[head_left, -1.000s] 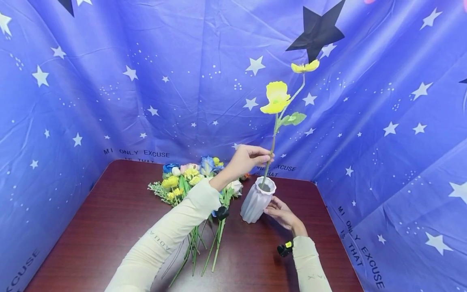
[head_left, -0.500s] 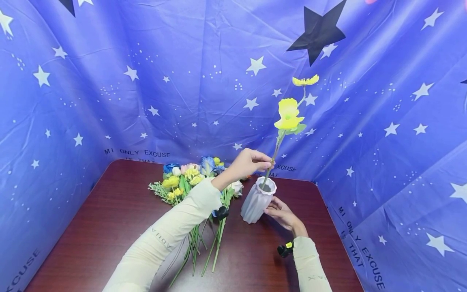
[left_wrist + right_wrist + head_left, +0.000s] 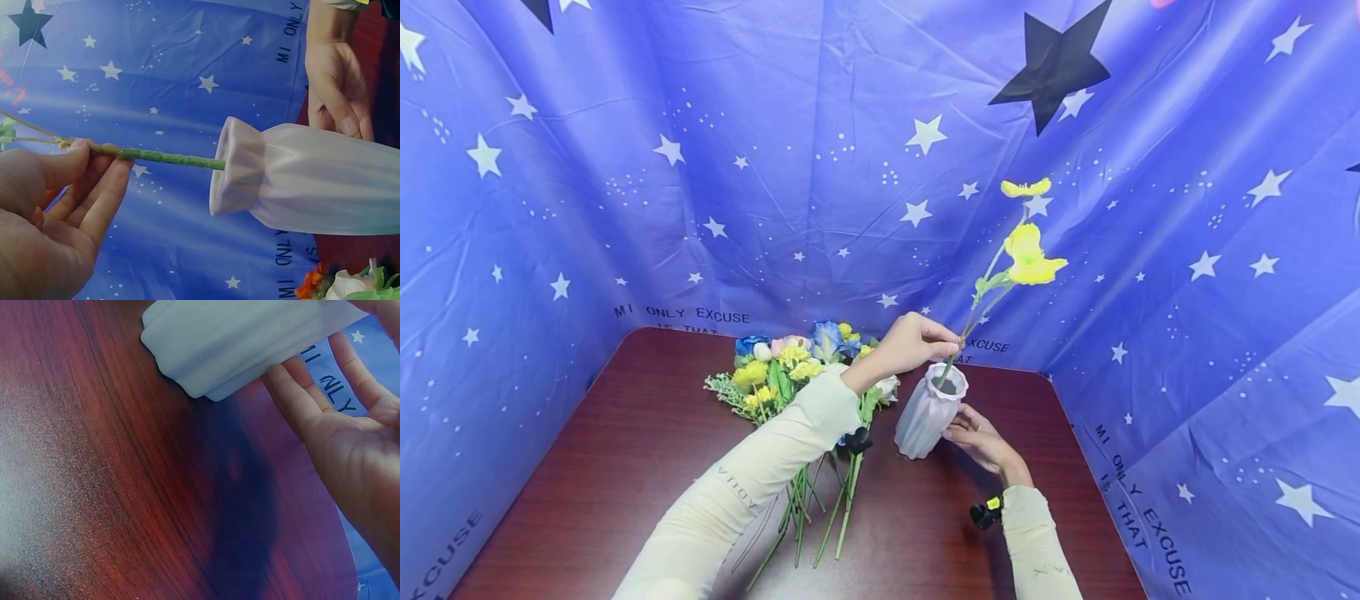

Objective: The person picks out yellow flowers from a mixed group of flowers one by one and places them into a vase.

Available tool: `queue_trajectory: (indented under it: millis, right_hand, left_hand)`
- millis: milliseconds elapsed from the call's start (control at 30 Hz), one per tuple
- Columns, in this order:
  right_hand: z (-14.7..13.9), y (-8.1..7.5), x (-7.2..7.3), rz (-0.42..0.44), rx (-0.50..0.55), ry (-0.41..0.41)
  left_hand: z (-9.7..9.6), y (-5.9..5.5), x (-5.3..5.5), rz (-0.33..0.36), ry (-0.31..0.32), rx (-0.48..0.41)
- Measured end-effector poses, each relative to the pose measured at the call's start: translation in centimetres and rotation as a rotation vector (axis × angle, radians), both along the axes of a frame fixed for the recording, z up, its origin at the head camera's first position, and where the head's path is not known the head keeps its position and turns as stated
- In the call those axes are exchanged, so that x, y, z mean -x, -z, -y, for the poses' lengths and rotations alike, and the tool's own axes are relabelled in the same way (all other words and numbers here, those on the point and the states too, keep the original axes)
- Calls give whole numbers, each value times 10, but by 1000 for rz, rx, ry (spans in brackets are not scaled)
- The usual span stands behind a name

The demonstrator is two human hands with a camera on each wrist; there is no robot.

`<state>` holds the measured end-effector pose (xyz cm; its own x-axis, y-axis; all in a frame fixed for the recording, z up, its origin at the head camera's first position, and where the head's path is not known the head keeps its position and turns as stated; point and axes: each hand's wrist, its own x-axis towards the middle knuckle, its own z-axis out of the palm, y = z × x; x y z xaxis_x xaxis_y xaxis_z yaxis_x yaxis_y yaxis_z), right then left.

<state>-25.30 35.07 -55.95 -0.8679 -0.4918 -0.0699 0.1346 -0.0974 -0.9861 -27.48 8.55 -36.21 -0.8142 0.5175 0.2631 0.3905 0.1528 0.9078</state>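
Observation:
My left hand (image 3: 904,346) pinches the stem of a yellow artificial flower (image 3: 1034,257) between thumb and fingers. Two yellow blooms top the branching stem, which leans right. In the left wrist view the lower, green stem (image 3: 175,159) passes into the mouth of a pale ribbed vase (image 3: 325,178); its end is hidden inside. The vase stands on the table, and my right hand (image 3: 987,448) holds its right side. Seen from the right wrist, fingers (image 3: 294,394) touch the vase wall near its lower half, with the thumb on the other side.
Left of the vase lies a pile of artificial flowers (image 3: 790,367) in blue, yellow, white and pink, stems towards the front. The dark red wooden table (image 3: 625,450) is enclosed by a blue star-printed curtain (image 3: 820,208).
My left hand has come down slightly, lowering the flower into the vase. The stem has turned, and the larger bloom now hangs on the right. My right hand and the vase stay put.

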Motion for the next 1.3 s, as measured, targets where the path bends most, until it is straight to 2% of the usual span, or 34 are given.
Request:
queue_trajectory:
  millis: [100, 367, 667, 800, 1033, 1167, 1300]
  right_hand:
    - [0, 1, 0, -2, 9, -6]
    - [0, -1, 0, -2, 1, 6]
    - [-1, 2, 1, -9, 2, 0]
    - [-1, 3, 1, -12, -5, 3]
    - [-1, 2, 1, -13, -17, 3]
    - [-1, 1, 0, -2, -30, 10]
    - [0, 0, 0, 7, -38, 15]
  left_hand:
    - [-1, 2, 1, -12, -21, 23]
    - [-5, 5, -1, 26, -52, 49]
    - [-9, 6, -2, -34, -79, 123]
    - [-11, 8, 0, -46, -73, 148]
    - [-10, 3, 4, -103, -48, 248]
    - [-12, 1, 3, -83, -39, 253]
    - [-16, 4, 2, -44, -42, 234]
